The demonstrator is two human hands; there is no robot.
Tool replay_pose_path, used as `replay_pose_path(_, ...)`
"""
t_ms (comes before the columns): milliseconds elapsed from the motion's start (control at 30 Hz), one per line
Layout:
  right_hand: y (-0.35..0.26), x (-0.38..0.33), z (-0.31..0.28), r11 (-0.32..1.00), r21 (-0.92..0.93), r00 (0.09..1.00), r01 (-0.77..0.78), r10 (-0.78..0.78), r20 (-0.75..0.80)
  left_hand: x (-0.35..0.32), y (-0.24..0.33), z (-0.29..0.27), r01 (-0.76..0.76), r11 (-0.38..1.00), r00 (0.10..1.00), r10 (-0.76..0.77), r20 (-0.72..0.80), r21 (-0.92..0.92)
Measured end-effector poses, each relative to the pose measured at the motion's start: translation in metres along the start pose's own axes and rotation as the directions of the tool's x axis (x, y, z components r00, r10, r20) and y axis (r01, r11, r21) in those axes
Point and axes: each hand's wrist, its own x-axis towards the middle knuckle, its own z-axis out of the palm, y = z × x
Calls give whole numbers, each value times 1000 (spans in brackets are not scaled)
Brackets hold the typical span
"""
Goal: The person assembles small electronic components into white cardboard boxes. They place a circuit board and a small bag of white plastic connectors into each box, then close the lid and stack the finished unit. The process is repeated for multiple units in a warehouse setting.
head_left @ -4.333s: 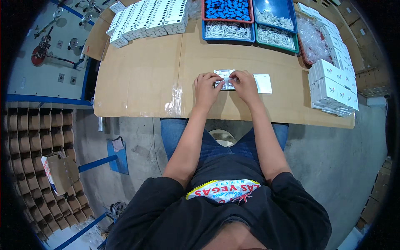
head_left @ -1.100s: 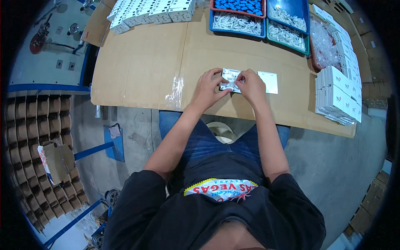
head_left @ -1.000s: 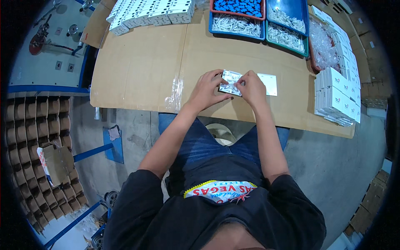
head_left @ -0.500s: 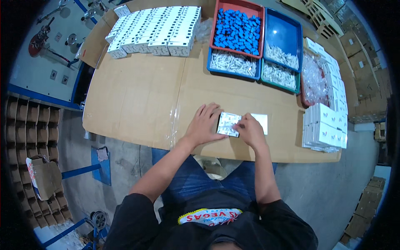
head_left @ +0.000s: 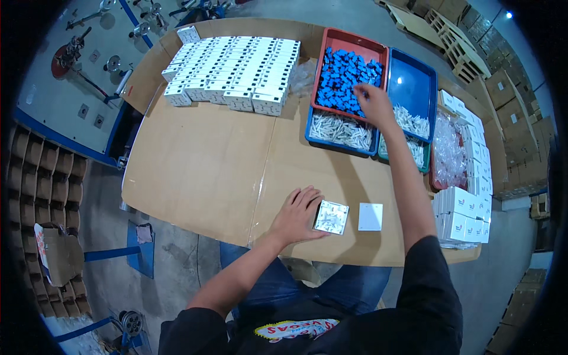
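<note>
My left hand (head_left: 297, 216) lies on the cardboard with its fingers and thumb round the left and near sides of a shallow square white box (head_left: 332, 218). Pale, shiny shapes fill the top of this box; what they are is too small to tell. Just right of it lies a flat white square (head_left: 371, 217), untouched. My right hand (head_left: 374, 105) is reached far forward over the near right part of a red tray (head_left: 354, 39) of small blue plastic pieces (head_left: 346, 77). Its thumb and forefinger are pinched together; whatever they hold is hidden.
Under and beside the red tray stand blue (head_left: 412, 62) and green (head_left: 425, 163) trays with slim white pieces. Rows of white boxes (head_left: 236, 68) fill the back left. At right are a tray of clear plastic bags (head_left: 451, 154) and stacked white boxes (head_left: 464, 213).
My right hand has left the square box and moved forward to the blue pieces. My left hand stays at the box. The whole view has shifted, with the table lower in it.
</note>
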Motion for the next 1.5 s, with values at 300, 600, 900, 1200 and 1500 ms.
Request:
replay_pose_path(300, 56, 142, 50, 905, -415, 992, 96, -123, -41, 1, -1, -4, -5, 1000, 1000, 5, 10, -22)
replay_pose_path(600, 52, 148, 66, 943, -324, 976, 70, -131, -173, 0, -3, -6, 6, 999, 1000, -7, -7, -33)
replay_pose_path(900, 3, 3, 17, 718, 654, 962, -239, 264, 62, -5, -10, 10, 37, 996, 999, -40, -32, -85)
replay_pose_path(1200, -67, -259, -17, -32, 853, 707, -520, 544, 451, -3, -5, 12, -9, 999, 999, 7, -46, -39)
replay_pose_path(1500, -112, -298, -9, -321, 831, 652, -454, 515, 556, -5, -4, 12, -1, 1000, 999, 1, -52, -11)
